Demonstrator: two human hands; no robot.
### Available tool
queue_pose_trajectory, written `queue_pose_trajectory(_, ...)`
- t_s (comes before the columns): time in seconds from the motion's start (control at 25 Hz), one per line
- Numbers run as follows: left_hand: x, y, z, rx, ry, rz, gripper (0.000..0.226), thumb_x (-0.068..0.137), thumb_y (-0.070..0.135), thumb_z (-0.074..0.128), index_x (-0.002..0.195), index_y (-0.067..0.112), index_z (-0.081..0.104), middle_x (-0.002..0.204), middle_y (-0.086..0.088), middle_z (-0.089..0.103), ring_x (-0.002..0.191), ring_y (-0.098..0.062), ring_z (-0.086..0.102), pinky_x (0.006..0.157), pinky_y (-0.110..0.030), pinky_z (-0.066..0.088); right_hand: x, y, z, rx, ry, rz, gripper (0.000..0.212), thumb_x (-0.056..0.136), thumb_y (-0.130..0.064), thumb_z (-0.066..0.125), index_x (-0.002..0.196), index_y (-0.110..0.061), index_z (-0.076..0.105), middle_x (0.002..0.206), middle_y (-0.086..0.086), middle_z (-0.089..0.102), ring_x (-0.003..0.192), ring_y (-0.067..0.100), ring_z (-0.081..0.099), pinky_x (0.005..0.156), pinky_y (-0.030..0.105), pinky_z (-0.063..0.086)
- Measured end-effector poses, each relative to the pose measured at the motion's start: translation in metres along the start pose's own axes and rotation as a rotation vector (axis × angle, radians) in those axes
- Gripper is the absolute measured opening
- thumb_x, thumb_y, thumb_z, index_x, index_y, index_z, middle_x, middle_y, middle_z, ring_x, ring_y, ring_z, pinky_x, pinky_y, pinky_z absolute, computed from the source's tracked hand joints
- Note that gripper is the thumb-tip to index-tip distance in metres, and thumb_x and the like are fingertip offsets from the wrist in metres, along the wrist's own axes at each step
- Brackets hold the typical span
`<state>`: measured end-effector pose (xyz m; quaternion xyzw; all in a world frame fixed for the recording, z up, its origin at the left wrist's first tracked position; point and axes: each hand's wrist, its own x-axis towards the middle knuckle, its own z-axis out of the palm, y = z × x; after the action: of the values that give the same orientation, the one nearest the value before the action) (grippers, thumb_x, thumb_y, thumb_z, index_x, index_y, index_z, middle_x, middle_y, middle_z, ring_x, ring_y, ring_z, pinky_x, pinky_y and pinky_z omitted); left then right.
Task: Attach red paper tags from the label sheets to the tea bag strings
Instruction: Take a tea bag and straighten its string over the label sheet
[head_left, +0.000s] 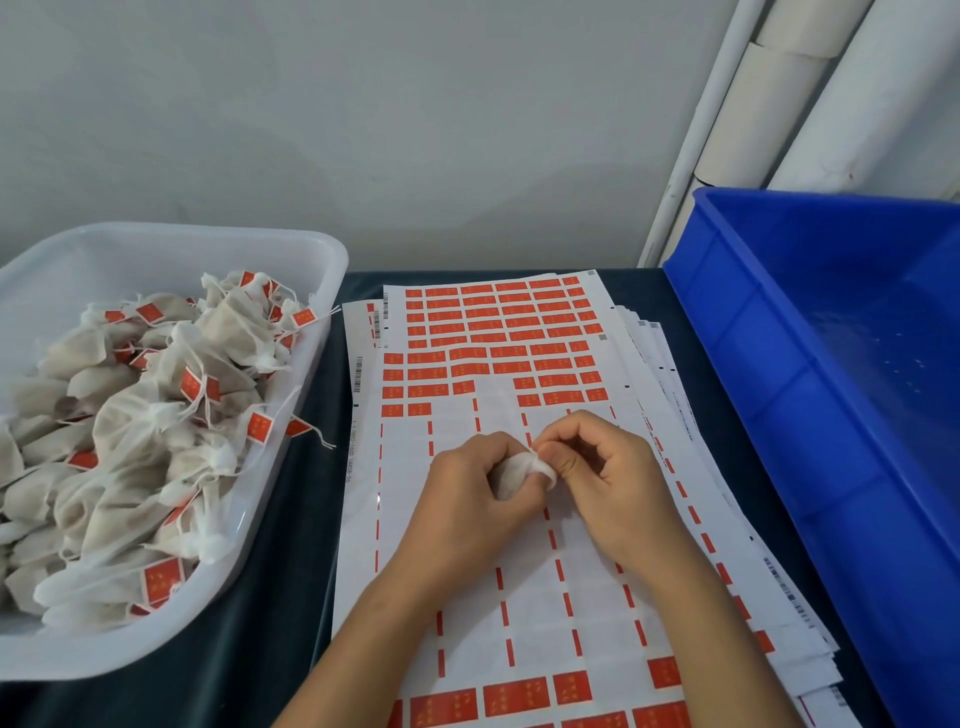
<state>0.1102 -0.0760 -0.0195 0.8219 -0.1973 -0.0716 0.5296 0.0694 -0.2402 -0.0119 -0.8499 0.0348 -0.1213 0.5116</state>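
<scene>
Head cam shows a small white tea bag (511, 475) held over the middle of the label sheets (519, 571), bunched up between both hands. Left hand (467, 499) has its fingers curled right around the bag's body, and the right hand (597, 475) is pinching the bag's gathered top end with thumb and fingers clamped together. Can't make out the string itself or whether a tag is on it, too small and hidden by the fingers. Most of the top sheet under the hands is already peeled, with rows of red tags (498, 332) left at the far end and a few near the bottom edge. Sheets sit stacked on a dark tabletop (291, 545). White tub (291, 249) on the left is piled with tagged tea bags (156, 415), and a blue bin (831, 364) sits on the right.
</scene>
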Motion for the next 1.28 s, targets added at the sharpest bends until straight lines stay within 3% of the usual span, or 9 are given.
queue_pose_trajectory(0.24,0.0,0.001,0.0,-0.015,-0.019,0.012,0.001,0.096,0.033,0.07,0.096,0.032,0.07,0.086,0.014,0.069,0.087,-0.01,0.064,0.071,-0.018,0.055,-0.001,0.0,-0.001,0.07,0.053,0.01,0.005,0.092,-0.034,0.074,0.09,-0.039,0.072,0.092,-0.024,0.072,0.097,-0.001,0.067,0.076,0.008,0.053)
queue_pose_trajectory(0.4,-0.001,0.003,-0.002,-0.124,-0.054,0.028,0.004,0.096,0.036,0.071,0.099,0.033,0.072,0.092,0.016,0.072,0.093,-0.009,0.067,0.074,-0.014,0.054,0.001,0.002,0.0,0.046,0.081,0.024,0.012,0.095,-0.026,0.072,0.091,-0.038,0.072,0.092,-0.024,0.071,0.096,-0.001,0.065,0.076,0.007,0.052)
queue_pose_trajectory(0.64,0.004,0.003,-0.004,-0.237,0.096,-0.02,0.013,0.097,0.038,0.069,0.091,0.027,0.072,0.085,0.014,0.074,0.085,-0.006,0.067,0.069,-0.01,0.049,-0.002,0.004,0.013,-0.124,0.033,-0.076,0.011,0.101,-0.024,0.063,0.105,-0.034,0.065,0.1,-0.026,0.064,0.105,0.0,0.061,0.084,0.005,0.048)
queue_pose_trajectory(0.84,0.006,0.001,-0.002,-0.272,0.138,-0.038,0.011,0.097,0.041,0.07,0.093,0.03,0.07,0.088,0.013,0.076,0.089,-0.008,0.071,0.071,-0.01,0.051,0.0,0.007,0.014,-0.161,0.041,-0.118,0.009,0.101,-0.022,0.063,0.106,-0.029,0.066,0.102,-0.02,0.064,0.103,0.003,0.062,0.088,0.013,0.053)
queue_pose_trajectory(1.0,0.009,-0.002,-0.006,-0.277,0.157,-0.066,0.011,0.098,0.035,0.07,0.09,0.03,0.074,0.085,0.012,0.075,0.087,-0.011,0.07,0.071,-0.014,0.054,-0.001,0.004,0.014,-0.183,0.105,-0.136,0.012,0.097,-0.04,0.06,0.104,-0.033,0.067,0.104,-0.02,0.063,0.103,0.003,0.061,0.088,0.021,0.057)
queue_pose_trajectory(1.12,0.008,-0.002,-0.006,-0.281,0.163,-0.091,0.011,0.098,0.032,0.07,0.088,0.03,0.074,0.084,0.012,0.074,0.084,-0.009,0.069,0.069,-0.013,0.053,-0.003,-0.002,0.014,-0.101,0.132,-0.143,0.022,0.099,-0.056,0.057,0.116,-0.045,0.063,0.119,-0.029,0.06,0.119,0.003,0.058,0.095,0.023,0.055)
queue_pose_trajectory(1.28,0.007,-0.001,-0.006,-0.283,0.088,-0.079,0.009,0.096,0.024,0.069,0.089,0.026,0.075,0.082,0.008,0.073,0.081,-0.01,0.068,0.068,-0.015,0.052,-0.004,-0.005,0.016,-0.013,0.1,-0.176,0.018,0.099,-0.047,0.064,0.117,-0.044,0.066,0.12,-0.025,0.062,0.122,0.008,0.059,0.093,0.023,0.054)
